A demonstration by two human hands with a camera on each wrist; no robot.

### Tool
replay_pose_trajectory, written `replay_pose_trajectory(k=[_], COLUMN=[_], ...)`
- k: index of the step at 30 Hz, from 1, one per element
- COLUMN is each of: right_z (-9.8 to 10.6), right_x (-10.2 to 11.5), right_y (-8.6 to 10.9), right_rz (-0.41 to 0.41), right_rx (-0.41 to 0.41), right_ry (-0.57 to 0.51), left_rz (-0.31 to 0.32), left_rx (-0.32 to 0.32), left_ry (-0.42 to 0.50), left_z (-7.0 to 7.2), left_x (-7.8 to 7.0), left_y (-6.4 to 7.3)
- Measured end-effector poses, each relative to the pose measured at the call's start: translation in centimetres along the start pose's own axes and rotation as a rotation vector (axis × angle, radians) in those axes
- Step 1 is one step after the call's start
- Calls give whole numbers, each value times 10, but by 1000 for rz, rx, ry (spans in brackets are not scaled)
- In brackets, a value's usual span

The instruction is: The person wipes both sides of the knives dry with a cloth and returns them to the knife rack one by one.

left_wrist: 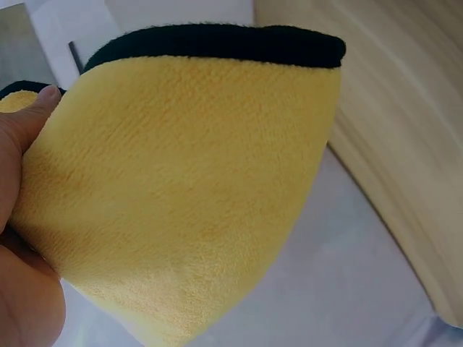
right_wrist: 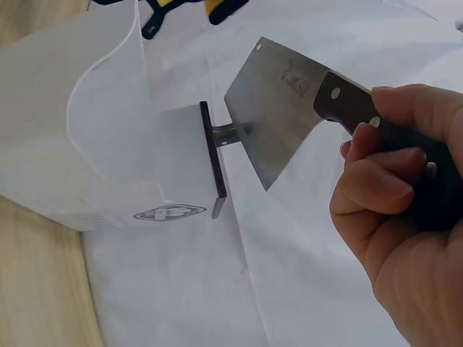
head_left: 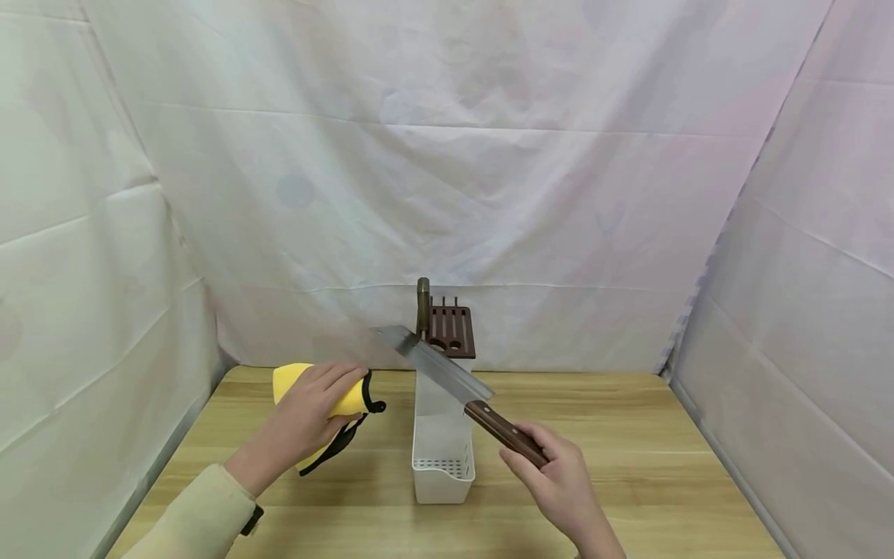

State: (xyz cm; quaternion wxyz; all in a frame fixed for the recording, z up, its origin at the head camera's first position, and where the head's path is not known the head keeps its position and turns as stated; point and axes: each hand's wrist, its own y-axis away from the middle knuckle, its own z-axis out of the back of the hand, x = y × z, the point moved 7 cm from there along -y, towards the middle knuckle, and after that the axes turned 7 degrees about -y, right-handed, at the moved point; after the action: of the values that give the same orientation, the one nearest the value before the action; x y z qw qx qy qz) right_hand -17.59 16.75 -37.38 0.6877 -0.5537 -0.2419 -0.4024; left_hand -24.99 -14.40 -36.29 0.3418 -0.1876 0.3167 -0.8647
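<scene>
My left hand [head_left: 300,427] grips a folded yellow cloth [left_wrist: 181,173] with black edging, left of the knife holder. Its thumb shows at the left of the left wrist view, while the cloth hides most of its fingers. In my right hand [head_left: 562,485] is a cleaver [right_wrist: 278,108], held by its dark wooden handle [head_left: 499,427]. The blade points up and left, overlapping the holder in the head view. The white knife holder [head_left: 443,491] stands upright mid-table, with a dark brown slotted top [head_left: 469,334]. Another knife's handle [head_left: 423,301] rises from the top's left side.
The holder's front has a low open bin with a perforated bottom [head_left: 447,466]. Beneath everything lies a wood-grain table [head_left: 601,497]. White sheeting [head_left: 559,194] hangs behind the table and along both sides.
</scene>
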Motion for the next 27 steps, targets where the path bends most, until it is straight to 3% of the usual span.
replay_pose_trajectory(k=[12, 27], right_z=[6, 19], right_x=[3, 2], right_y=[1, 2], right_rz=[110, 199], right_rx=[-4, -7], right_ry=[47, 107], left_rz=[35, 83], left_rx=[151, 313], left_ry=[-20, -17], left_z=[-31, -71], left_x=[12, 13], left_y=[27, 44])
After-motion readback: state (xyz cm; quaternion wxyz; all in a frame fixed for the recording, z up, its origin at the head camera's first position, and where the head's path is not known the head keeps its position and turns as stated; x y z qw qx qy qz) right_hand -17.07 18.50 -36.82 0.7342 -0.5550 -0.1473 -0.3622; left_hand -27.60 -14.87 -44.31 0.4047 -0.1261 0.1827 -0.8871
